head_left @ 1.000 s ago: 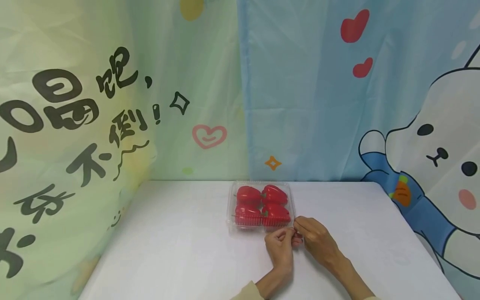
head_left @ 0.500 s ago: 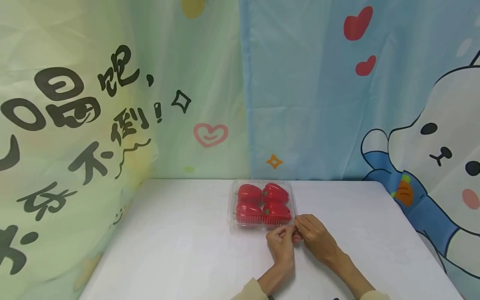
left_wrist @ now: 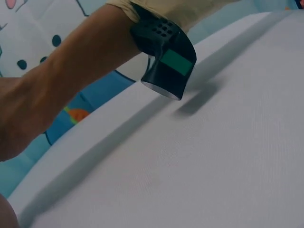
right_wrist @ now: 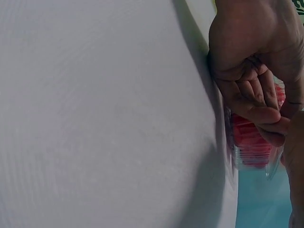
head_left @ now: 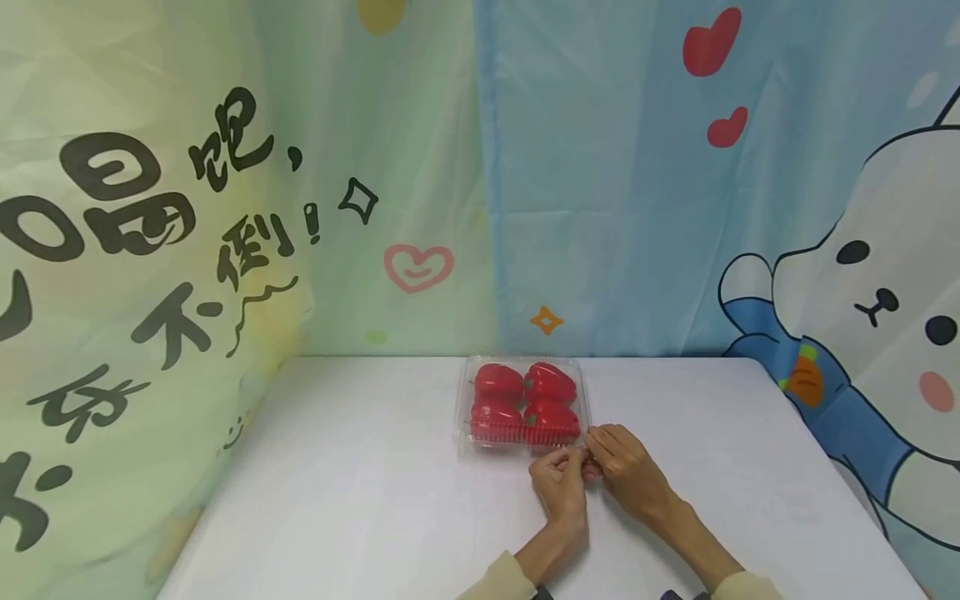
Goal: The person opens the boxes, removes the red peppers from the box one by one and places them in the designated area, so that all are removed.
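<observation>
**Both hands on near-right corner of box**

Clear plastic clamshell box [head_left: 522,406] with four red peppers [head_left: 525,402] sits mid-table on white table [head_left: 360,483]. Left hand [head_left: 560,486] and right hand [head_left: 626,467] both pinch its near-right corner, fingers curled, touching each other.
</observation>
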Available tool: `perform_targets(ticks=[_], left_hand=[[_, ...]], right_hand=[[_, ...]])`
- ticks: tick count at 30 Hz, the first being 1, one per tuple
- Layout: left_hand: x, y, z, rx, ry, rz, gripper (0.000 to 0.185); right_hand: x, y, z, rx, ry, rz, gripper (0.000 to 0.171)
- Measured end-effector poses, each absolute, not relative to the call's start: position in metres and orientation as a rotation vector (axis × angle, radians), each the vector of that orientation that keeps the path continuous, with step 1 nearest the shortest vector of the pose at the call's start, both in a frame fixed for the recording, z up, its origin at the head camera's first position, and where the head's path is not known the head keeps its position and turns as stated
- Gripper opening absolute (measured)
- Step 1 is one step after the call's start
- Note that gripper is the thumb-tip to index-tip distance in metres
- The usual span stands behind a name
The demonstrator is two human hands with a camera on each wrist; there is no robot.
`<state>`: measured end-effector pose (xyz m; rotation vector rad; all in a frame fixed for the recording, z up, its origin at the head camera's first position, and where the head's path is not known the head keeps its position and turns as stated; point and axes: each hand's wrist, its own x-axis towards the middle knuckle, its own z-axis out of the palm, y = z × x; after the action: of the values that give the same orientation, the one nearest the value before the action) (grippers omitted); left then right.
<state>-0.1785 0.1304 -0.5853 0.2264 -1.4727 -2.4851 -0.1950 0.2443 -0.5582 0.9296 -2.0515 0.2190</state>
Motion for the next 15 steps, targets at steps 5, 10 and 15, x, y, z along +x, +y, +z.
perform_targets(ticks=[5, 10, 15], left_hand=[[-0.1782, 0.1294, -0.5847, 0.214, -1.470, -2.490, 0.010], [-0.1788, 0.1295, -0.5846, 0.225, -1.480, -2.491, 0.010], [-0.1775, 0.1301, -0.5853, 0.244, -1.483, -2.497, 0.009]], right_hand=[[-0.1947, 0.2436, -0.5567, 0.938, -2.048, 0.227, 0.033], [-0.1948, 0.2425, -0.5564, 0.928, -2.046, 0.210, 0.048], [-0.1938, 0.2425, -0.5573, 0.893, -2.087, 0.210, 0.052]])
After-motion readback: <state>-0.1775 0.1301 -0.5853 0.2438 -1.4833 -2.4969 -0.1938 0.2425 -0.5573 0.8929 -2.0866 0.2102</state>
